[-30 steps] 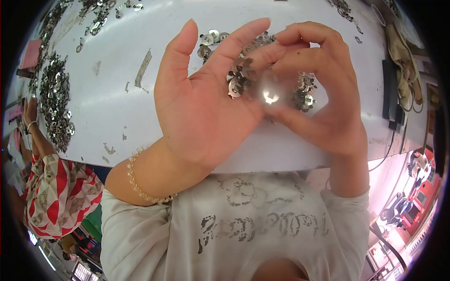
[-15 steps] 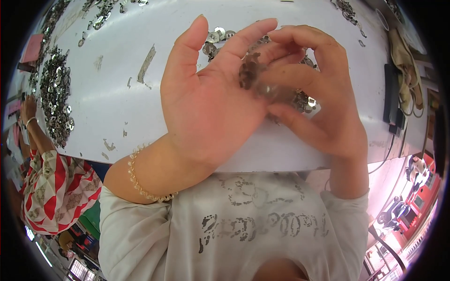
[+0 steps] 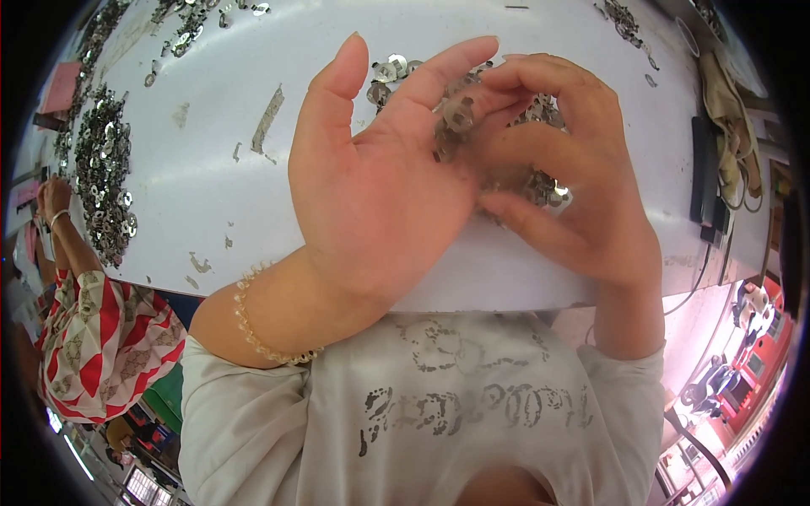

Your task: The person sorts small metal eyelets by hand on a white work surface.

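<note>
My left hand point(image 3: 380, 194) is raised over the table with its palm turned up and its thumb spread away. A blurred cluster of small metal discs point(image 3: 456, 118) lies at the base of its fingers. My right hand point(image 3: 582, 152) is curled close beside them, thumb and forefinger apart; motion smears its forefinger, and I cannot tell whether a disc is between its fingers. Below both hands, a pile of similar silvery slotted discs point(image 3: 553, 192) rests on the white table point(image 3: 202, 160), partly hidden by my fingers. A beaded bracelet circles my left wrist.
A long heap of metal discs point(image 3: 105, 177) lies at the left, with more heaps point(image 3: 623, 21) toward the far edge. Worn patches mark the tabletop. At the left edge another person's hand point(image 3: 56, 198) works. A tan cloth point(image 3: 727, 118) and a dark bar are at the right.
My right fingers have shifted slightly and remain blurred. The discs in my left hand have changed position a little. My arms are nearly where they were.
</note>
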Demonstrator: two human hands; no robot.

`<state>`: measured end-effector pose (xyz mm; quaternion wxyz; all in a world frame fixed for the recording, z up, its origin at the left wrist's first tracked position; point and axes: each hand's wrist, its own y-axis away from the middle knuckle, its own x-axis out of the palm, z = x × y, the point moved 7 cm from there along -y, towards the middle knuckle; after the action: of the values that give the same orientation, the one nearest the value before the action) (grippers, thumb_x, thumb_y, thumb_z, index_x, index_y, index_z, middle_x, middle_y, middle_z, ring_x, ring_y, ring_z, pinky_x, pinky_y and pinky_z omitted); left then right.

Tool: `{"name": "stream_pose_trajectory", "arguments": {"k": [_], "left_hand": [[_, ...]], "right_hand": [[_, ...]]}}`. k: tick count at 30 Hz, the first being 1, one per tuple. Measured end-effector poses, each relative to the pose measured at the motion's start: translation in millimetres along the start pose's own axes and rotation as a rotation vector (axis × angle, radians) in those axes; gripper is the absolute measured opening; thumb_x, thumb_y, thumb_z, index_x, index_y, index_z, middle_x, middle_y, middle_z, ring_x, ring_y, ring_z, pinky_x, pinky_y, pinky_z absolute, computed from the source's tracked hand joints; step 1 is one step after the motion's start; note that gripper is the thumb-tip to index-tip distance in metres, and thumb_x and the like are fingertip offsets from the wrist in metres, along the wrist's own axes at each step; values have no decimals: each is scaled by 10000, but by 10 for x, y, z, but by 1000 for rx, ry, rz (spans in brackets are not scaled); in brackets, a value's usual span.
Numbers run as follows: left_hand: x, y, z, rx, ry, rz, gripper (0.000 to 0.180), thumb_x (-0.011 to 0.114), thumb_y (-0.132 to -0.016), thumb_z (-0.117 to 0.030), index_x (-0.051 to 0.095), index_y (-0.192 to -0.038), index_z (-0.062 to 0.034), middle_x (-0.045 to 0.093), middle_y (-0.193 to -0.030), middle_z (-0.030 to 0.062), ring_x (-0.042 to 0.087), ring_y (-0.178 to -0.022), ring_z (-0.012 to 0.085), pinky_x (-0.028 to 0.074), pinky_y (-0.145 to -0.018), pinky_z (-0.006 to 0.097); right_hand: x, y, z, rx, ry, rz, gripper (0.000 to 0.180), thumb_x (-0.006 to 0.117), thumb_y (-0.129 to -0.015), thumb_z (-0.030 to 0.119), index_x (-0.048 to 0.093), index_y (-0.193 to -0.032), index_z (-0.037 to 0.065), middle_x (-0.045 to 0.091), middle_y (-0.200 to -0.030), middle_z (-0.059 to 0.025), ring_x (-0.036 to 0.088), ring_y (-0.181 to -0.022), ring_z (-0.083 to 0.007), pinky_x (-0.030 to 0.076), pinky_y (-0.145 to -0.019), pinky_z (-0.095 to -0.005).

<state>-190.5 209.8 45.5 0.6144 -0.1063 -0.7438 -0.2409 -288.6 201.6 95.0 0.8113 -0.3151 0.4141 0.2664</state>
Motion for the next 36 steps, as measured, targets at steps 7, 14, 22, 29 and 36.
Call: {"name": "stream_pose_trajectory", "arguments": {"k": [7,14,22,29,36], "left_hand": [[29,-7,11,26,-94,3,841,321,-865,-597,254,-1396,51,406,-1314,189,356,-1266,294,248,-1071,372],[-29,-40,36,10,-123,-24,692,292,-907,-569,493,-1266,-12,498,-1175,111,395,-1195,244,271,-1038,406],[79,-62,-7,33,-119,60,659,282,-929,-522,463,-1278,7,492,-1185,111,386,-1194,236,265,-1045,398],[73,-62,-48,287,-713,94,509,235,-1005,-350,409,-1294,30,480,-1295,149,411,-1248,229,269,-1081,358],[182,-111,-88,471,-1206,156,415,346,-980,-274,495,-1220,30,521,-1258,117,441,-1201,193,285,-1060,339]], "right_hand": [[-4,44,-39,20,-177,-97,393,700,-597,80,622,-980,45,469,-1239,-170,467,-1104,-310,374,-928,-413],[-36,38,-35,-38,-97,-70,397,699,-586,65,624,-976,45,470,-1239,-176,463,-1109,-327,369,-932,-417],[-84,-9,-14,-29,-63,-25,308,714,-615,97,628,-910,78,483,-1238,-150,452,-1113,-303,346,-947,-414],[-215,52,-8,-12,-125,-315,267,699,-651,118,582,-890,94,548,-1088,-79,510,-986,-291,344,-877,-409],[-338,64,-237,-29,-205,-466,221,677,-696,82,586,-895,52,590,-956,-115,539,-903,-302,403,-809,-383]]}}
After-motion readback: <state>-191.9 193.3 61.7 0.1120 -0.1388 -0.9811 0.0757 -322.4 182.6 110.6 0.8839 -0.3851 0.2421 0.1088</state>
